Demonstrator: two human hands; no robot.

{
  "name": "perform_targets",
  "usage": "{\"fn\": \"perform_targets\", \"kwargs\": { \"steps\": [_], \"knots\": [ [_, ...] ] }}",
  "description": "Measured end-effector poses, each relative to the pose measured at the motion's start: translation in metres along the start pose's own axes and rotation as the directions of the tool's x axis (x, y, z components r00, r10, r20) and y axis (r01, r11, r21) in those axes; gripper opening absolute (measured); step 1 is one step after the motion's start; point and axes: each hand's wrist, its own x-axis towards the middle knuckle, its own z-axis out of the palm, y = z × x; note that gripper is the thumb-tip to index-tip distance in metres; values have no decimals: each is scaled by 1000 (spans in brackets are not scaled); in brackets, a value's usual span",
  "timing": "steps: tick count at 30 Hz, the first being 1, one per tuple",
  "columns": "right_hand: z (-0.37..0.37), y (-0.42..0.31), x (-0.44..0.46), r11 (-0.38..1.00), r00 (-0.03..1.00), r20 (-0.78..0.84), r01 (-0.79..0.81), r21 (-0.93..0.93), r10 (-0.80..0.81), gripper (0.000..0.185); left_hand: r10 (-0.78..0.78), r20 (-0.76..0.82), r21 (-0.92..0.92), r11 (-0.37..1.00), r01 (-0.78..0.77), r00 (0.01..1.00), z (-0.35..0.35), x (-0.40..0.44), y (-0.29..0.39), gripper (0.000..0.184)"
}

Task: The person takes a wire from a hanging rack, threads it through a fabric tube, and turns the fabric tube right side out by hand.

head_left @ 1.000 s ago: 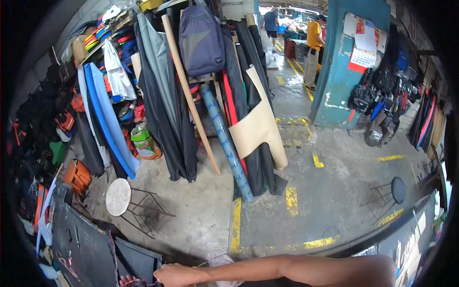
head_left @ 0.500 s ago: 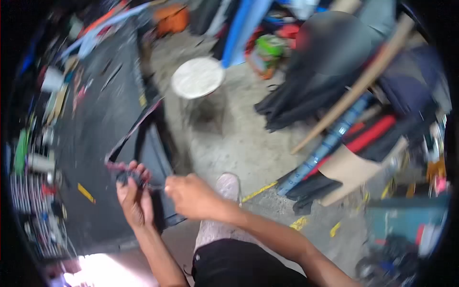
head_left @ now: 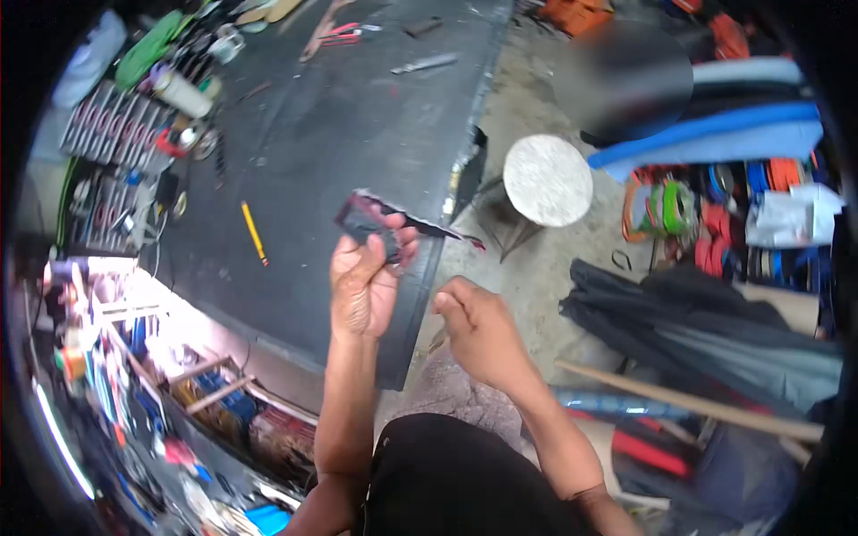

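Over the black worktable (head_left: 313, 161), my left hand (head_left: 368, 272) is closed round a dark piece of fabric (head_left: 365, 223) with a reddish edge. A thin dark strip (head_left: 420, 223) trails from it to the right, past the table's edge. To the right of it, above my leg, my right hand (head_left: 474, 326) is curled with thumb against fingers; whatever it pinches, if anything, is too small to make out. A yellow pencil (head_left: 254, 234) lies on the table left of my left hand.
A round white stool (head_left: 548, 180) stands right of the table. Scissors or pliers (head_left: 344, 36) and a metal tool (head_left: 424, 63) lie at the table's far part. Rolls of material (head_left: 715, 138) and a wooden pole (head_left: 688, 399) are on the right.
The view has swung left and down onto the table. Both hands now show in front of me, with the dark piece still in my left hand and my right hand slightly apart from it.
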Motion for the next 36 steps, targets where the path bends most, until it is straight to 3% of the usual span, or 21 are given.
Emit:
{"fn": "perform_targets", "kwargs": {
  "steps": [1,4,7,9,12,16,20,25,28,32,35,36],
  "knots": [
    [-10,-13,5,1000,1000,21,-20,-20,21,19,33,-22,-6,999,-33,999,12,0,9,40],
    [-42,-42,22,996,998,56,-39,-77,43,18,-65,142,-292,951,104,988,47,5,25,43],
    [-66,-63,49,974,982,184,89,-209,-50,19,-34,234,-324,939,111,972,45,31,41,45],
    [-73,-75,72,967,966,239,151,-203,-100,19,18,268,-345,935,78,963,49,44,55,47],
    [-68,-96,113,953,928,317,255,-161,-195,20,138,99,-203,972,-116,985,63,62,94,45],
    [-48,-135,169,931,890,328,357,-74,-316,21,439,80,-131,895,-427,895,92,88,158,48],
    [-35,-174,194,880,840,312,474,-22,-445,21,561,78,-109,826,-553,824,111,93,193,52],
    [-25,-173,212,865,792,459,493,-92,-403,20,565,-53,-184,805,-564,823,73,104,169,51],
    [-12,-166,226,853,770,543,492,-173,-334,19,594,-198,-316,714,-624,780,50,116,148,50],
    [-9,-146,247,705,687,603,655,-272,-405,14,563,-386,-328,657,-679,731,45,129,127,36],
    [-15,-125,285,452,532,616,840,-299,-580,8,497,-510,-298,664,-686,702,36,154,102,28],
    [-18,-116,303,447,516,636,848,-284,-574,8,461,-559,-284,675,-681,689,35,168,95,25]
  ]
}}
